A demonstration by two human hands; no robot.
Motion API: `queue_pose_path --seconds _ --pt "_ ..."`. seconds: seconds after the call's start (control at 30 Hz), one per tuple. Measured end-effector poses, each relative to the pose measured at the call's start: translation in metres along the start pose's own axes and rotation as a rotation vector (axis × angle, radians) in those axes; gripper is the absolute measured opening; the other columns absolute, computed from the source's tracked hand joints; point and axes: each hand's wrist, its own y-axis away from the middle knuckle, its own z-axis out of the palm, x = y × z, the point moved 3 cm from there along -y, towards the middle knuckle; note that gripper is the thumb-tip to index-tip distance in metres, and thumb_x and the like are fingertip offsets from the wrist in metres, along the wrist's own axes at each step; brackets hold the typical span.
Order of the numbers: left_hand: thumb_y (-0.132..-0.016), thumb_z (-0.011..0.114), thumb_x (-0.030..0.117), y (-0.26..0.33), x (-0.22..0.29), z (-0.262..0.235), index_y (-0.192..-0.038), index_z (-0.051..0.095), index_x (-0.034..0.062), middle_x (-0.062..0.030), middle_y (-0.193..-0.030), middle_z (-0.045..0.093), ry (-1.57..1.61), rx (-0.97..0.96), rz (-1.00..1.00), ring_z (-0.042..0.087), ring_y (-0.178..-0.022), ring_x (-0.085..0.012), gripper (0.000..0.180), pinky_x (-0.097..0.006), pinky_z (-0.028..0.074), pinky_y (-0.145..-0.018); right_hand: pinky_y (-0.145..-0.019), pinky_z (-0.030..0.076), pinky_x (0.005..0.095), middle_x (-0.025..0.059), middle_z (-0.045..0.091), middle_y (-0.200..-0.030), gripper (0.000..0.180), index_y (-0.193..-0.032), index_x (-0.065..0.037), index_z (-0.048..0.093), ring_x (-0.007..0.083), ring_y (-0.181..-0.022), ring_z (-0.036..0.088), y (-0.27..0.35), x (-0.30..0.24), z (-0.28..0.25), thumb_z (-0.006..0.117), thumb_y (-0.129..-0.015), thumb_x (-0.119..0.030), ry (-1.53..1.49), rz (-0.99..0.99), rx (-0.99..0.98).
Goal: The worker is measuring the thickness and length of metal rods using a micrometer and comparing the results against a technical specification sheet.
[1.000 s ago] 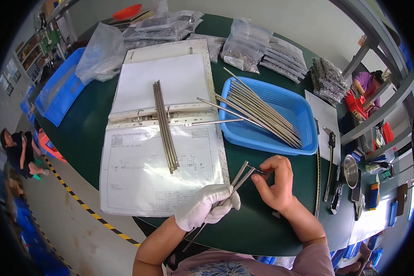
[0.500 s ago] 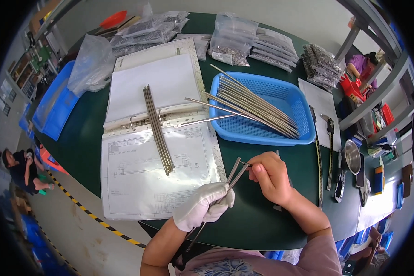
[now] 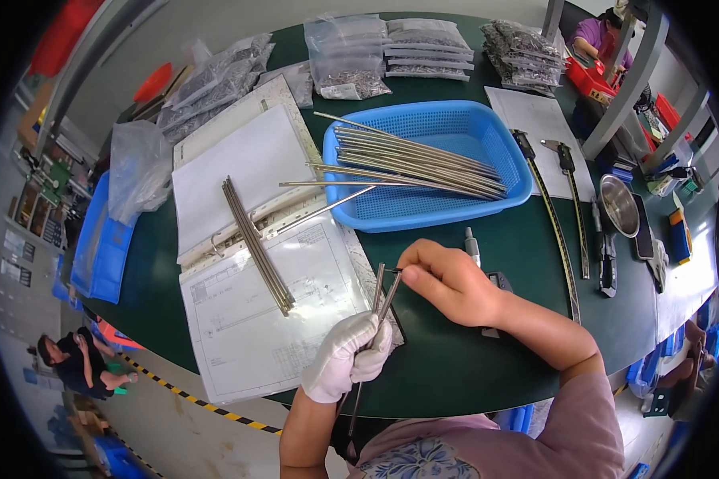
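My left hand (image 3: 345, 358), in a white glove, is closed around two thin metal rods (image 3: 388, 298) that slant up and apart at their top ends. My bare right hand (image 3: 454, 281) pinches a small dark piece (image 3: 396, 271) at the tip of one rod; its exact kind is too small to tell. Beyond the hands, a blue mesh basket (image 3: 439, 220) holds many similar rods (image 3: 423, 164), some sticking out over its left rim. A bundle of several rods (image 3: 257, 246) lies across an open binder (image 3: 319, 275) with a drawing sheet.
Calipers (image 3: 566, 160), a metal bowl (image 3: 617, 206) and a phone (image 3: 644, 227) lie at the right. A grey measuring tool (image 3: 472, 244) is partly hidden by my right arm. Plastic bags of small parts (image 3: 427, 48) line the back; a blue tray (image 3: 104, 247) stands left. Another person (image 3: 591, 36) sits far right.
The whole view has turned, shifting the table and its contents. Both hands stay together at the rod tips, the left still holding the two rods and the right still pinching the small dark piece.
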Motion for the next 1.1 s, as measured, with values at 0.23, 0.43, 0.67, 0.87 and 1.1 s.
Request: queue_pose_path --seconds 0.23,0.43,0.67,0.87,1.1 --pt "-0.091 0.043 0.036 0.001 0.0 -0.002 -0.071 0.045 0.0062 0.005 -0.048 0.028 0.015 -0.012 0.004 0.02 -0.035 -0.0035 0.036 -0.019 0.015 -0.033 -0.057 0.039 0.0278 0.0086 0.05 -0.064 0.013 -0.086 0.001 0.051 0.0161 -0.059 0.047 0.0 -0.002 0.004 0.052 -0.087 -0.012 -0.193 0.159 -0.09" --pt "-0.091 0.043 0.038 -0.001 0.0 0.001 -0.068 0.044 0.0061 0.0048 -0.046 0.027 0.008 -0.001 -0.006 0.021 -0.035 -0.0041 0.039 -0.02 0.016 -0.033 -0.055 0.039 0.0299 0.0087 0.049 -0.062 0.015 -0.089 0.0 0.05 0.016 -0.057 0.046 -0.001 0.002 0.001 0.052 -0.086 -0.014 -0.136 0.039 -0.009" --pt "-0.091 0.043 0.038 -0.003 0.0 -0.002 -0.067 0.043 0.0058 0.0036 -0.045 0.027 0.024 -0.027 -0.005 0.022 -0.035 -0.0051 0.04 -0.02 0.018 -0.033 -0.057 0.036 0.0217 0.0022 0.047 -0.071 0.011 -0.092 0.0 0.049 0.0071 -0.064 0.042 0.001 -0.004 0.0 0.053 -0.086 -0.008 -0.064 0.239 -0.113" --pt "-0.09 0.044 0.038 -0.002 0.0 -0.005 -0.069 0.044 0.0051 0.0037 -0.046 0.028 0.05 -0.061 -0.009 0.022 -0.035 -0.0049 0.039 -0.02 0.018 -0.033 -0.06 0.042 0.0332 0.0112 0.056 -0.071 0.021 -0.093 -0.001 0.049 0.0236 -0.063 0.055 0.001 -0.001 0.001 0.053 -0.085 -0.02 -0.145 0.06 -0.012" --pt "-0.09 0.044 0.037 -0.002 0.001 -0.004 -0.07 0.044 0.0048 0.0036 -0.047 0.028 0.069 -0.067 0.003 0.023 -0.036 -0.0047 0.038 -0.02 0.018 -0.033 -0.06 0.038 0.022 0.0031 0.049 -0.074 0.013 -0.094 0.0 0.046 0.0076 -0.066 0.045 0.0 0.001 0.0 0.053 -0.085 -0.007 -0.063 0.059 -0.046"
